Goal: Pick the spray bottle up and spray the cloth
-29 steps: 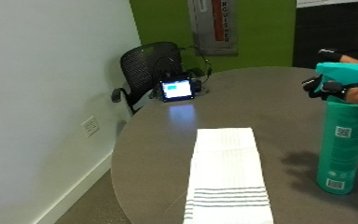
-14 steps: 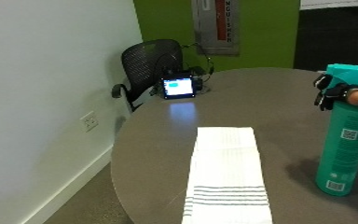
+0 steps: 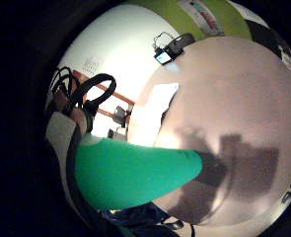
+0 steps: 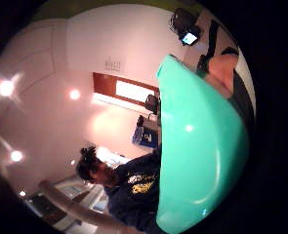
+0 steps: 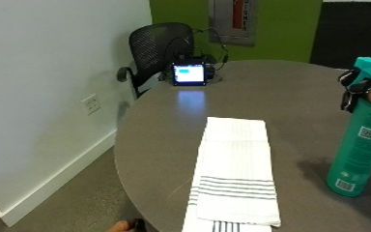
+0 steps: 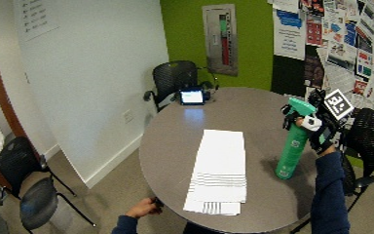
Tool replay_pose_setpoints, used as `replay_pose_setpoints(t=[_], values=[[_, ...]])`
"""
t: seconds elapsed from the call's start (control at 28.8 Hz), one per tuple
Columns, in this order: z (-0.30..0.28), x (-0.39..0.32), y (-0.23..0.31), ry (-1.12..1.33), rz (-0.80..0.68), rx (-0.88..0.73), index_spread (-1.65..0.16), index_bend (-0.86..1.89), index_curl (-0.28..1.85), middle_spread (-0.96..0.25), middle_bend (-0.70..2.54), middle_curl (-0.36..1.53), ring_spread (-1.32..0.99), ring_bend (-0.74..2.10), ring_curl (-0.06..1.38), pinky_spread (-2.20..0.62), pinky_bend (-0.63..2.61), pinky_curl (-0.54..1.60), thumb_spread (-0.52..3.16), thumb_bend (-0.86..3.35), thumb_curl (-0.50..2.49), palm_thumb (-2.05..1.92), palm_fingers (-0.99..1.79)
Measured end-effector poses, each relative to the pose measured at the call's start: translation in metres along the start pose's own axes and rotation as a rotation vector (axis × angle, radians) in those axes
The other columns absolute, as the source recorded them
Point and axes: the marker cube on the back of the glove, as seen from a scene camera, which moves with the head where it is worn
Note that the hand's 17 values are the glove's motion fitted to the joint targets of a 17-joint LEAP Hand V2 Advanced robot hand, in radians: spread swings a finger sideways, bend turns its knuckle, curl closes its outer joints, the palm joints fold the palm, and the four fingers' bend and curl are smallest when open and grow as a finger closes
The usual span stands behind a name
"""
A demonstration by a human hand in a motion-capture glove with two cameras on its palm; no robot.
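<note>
From beside the table, the tall teal plastic spray bottle point(image 5: 359, 147) stands upright with its base on the round grey table point(image 5: 301, 96), near the edge on my side, and my black-gloved right hand point(image 5: 360, 92) is clamped round its neck just under the spray head. The white folded cloth with dark stripes point(image 5: 235, 169) lies flat and lengthwise across the middle of the table, its striped end reaching the near edge, well apart from the bottle. A small lit screen on a stand point(image 5: 189, 74) sits at the far edge, in front of a black mesh chair point(image 5: 156, 48). In the wider view, my right hand point(image 6: 313, 127) holds the bottle point(image 6: 292, 146) by its top, with the cloth point(image 6: 219, 170) beside it on the table point(image 6: 252, 105). My bare left hand point(image 6: 145, 207) rests at the table's near edge. From the little-finger side of my palm, the bottle's teal body point(image 3: 135, 173) fills the space close to the palm, above the table point(image 3: 243, 98). From the thumb side, the teal bottle point(image 4: 202, 151) again lies right against the palm.
</note>
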Motion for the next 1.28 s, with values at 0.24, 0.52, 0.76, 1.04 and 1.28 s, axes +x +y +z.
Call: replay_pose_setpoints(t=[0.24, 0.52, 0.76, 1.04, 1.28], values=[[0.001, -0.015, 0.001, -0.024, -0.039, 0.125, -0.31, 0.14, 0.26, -0.15, 0.57, 0.47, -0.24, 0.58, 0.42, -0.27, 0.42, 0.39, 0.61, -0.03, 0.68, 1.04, 1.30], [0.005, -0.024, -0.008, -0.018, -0.064, 0.225, -0.30, 0.15, 0.30, -0.15, 0.59, 0.48, -0.23, 0.60, 0.44, -0.28, 0.44, 0.39, 0.52, -0.03, 0.71, 1.03, 1.30], [0.011, -0.028, -0.008, -0.009, -0.066, 0.234, -0.29, 0.15, 0.32, -0.14, 0.59, 0.48, -0.23, 0.59, 0.44, -0.28, 0.44, 0.39, 0.48, -0.03, 0.73, 1.03, 1.30], [0.002, -0.037, 0.009, -0.003, -0.091, 0.249, -0.29, 0.15, 0.34, -0.14, 0.60, 0.48, -0.22, 0.59, 0.45, -0.28, 0.45, 0.39, 0.45, -0.03, 0.75, 1.03, 1.29], [-0.012, -0.035, 0.023, 0.098, -0.007, 0.278, -0.29, 0.15, 0.35, -0.14, 0.60, 0.49, -0.22, 0.59, 0.45, -0.28, 0.46, 0.39, 0.43, -0.03, 0.76, 1.03, 1.29]])
